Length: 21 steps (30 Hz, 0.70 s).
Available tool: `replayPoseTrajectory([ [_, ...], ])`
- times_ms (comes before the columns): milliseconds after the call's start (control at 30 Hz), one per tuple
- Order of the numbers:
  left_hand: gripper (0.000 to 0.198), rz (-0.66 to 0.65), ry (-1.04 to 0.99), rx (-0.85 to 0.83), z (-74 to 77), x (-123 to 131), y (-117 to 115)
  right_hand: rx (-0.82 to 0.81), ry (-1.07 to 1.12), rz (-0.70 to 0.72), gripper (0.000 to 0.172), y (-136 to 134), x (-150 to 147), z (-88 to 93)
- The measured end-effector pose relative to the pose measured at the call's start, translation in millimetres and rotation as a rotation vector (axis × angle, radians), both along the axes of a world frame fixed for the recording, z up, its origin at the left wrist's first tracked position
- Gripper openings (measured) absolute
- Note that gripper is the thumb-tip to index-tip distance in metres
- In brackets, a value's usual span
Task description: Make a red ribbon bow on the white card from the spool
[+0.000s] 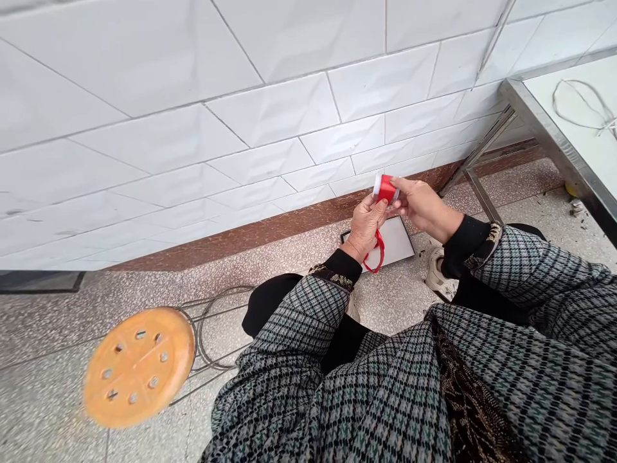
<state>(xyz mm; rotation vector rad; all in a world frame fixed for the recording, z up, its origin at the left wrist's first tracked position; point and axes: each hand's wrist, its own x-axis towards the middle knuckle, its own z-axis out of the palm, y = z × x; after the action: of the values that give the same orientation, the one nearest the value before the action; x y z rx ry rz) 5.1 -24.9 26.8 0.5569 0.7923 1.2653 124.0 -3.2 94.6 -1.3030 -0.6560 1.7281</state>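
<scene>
A spool of red ribbon (387,187) with white end rims is held up between both hands, in front of the tiled wall. My left hand (365,225) grips it from below and the left, thumb against the red winding. The fingers of my right hand (419,200) are closed on its right side. A loose loop of red ribbon (380,252) hangs beneath my left hand. Below the hands, a flat white panel with a dark edge (398,239) lies on the floor, partly hidden by my left hand and the ribbon.
An orange round stool (139,366) with holes in its seat and metal legs is at the lower left. A metal-framed table (554,122) stands at the right, with a thin pale cord (585,122) on it. White tiles (270,116) cover the wall ahead.
</scene>
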Motion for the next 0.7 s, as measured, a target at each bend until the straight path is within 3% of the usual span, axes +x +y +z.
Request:
replayPoseTrajectory([
  [133,0.047,-0.002,0.106,0.044,-12.1,-8,3,-0.193,0.224,0.014,0.032,6,4,2.6],
  [333,0.066,-0.072,0.082,0.070,-14.3,-16,5,-0.402,0.285,0.038,0.031,7,7,8.8],
  [433,0.062,-0.040,0.010,0.032,-10.5,-13,5,-0.356,0.295,0.033,0.028,-1,4,10.5],
  [600,0.058,-0.007,-0.033,-0.025,-5.1,-5,6,-0.094,0.146,0.068,0.015,-14,-4,5.2],
  [700,0.058,-0.010,0.016,0.003,-4.2,-3,5,-0.120,0.144,0.010,0.020,-9,-3,3.1],
])
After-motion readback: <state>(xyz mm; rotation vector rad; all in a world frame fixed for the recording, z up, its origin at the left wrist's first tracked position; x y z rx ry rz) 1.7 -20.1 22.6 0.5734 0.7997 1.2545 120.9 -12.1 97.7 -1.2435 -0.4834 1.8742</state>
